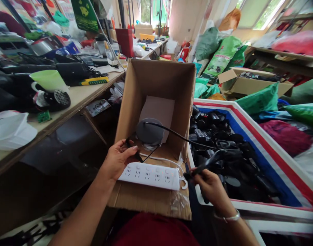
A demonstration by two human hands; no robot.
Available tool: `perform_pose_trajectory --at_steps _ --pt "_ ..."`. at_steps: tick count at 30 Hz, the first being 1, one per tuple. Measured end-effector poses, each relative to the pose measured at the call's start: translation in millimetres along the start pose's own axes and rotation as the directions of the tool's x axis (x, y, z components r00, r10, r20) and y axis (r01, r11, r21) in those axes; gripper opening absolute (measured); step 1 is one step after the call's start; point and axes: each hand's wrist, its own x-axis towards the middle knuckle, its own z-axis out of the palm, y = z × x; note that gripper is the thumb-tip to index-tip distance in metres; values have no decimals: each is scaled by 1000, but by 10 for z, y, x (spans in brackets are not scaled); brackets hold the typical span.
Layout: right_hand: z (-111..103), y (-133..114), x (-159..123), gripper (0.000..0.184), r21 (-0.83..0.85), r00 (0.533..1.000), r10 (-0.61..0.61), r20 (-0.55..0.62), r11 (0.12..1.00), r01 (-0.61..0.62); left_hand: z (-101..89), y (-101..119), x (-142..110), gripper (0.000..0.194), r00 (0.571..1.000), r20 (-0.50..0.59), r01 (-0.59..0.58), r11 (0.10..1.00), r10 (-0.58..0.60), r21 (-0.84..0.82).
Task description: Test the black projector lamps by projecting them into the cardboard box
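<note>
Work seems part-way: left hand [117, 161] and right hand [212, 187] each grasp something black, neither thing set down.
The cluttered counter [81, 94] runs left of the left hand; a tray [268, 147] heaped with black devices lies right of the right hand. Ahead, between the hands, an open cardboard box [169, 77] holds a round grey disc [148, 135]. Nearer, also between them, lies a white power strip [149, 183], with no plug in the sockets in sight. The right hand grips a slim, glossy black device [210, 160], tilted and partly blurred; from near its upper end, a black cord [177, 135] seems to arc over the box. The left hand pinches a small dark piece [138, 157], too dim to identify, just above the strip's left end.
</note>
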Motion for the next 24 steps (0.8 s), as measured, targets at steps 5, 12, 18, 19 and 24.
perform_pose_trajectory --at_steps 5,12,18,19,24 --pt "444 -132 85 34 163 993 -103 55 982 93 29 -92 -45 42 999 37 11 999 -13 53" --pt "529 -266 184 11 2 946 -259 197 965 264 -27 -210 -38 44 995 77 56 998 -59 31" --pt "607 -300 130 17 -77 904 -351 243 922 378 -29 -294 31 49 998 66 25 997 -20 -76" --pt "623 -271 110 17 -80 904 -362 227 918 388 -31 -310 44 51 998 61 19 996 -14 -91" --pt "675 -103 54 16 -86 905 -396 154 907 412 -46 -383 99 52 999 29 -16 992 20 -128"
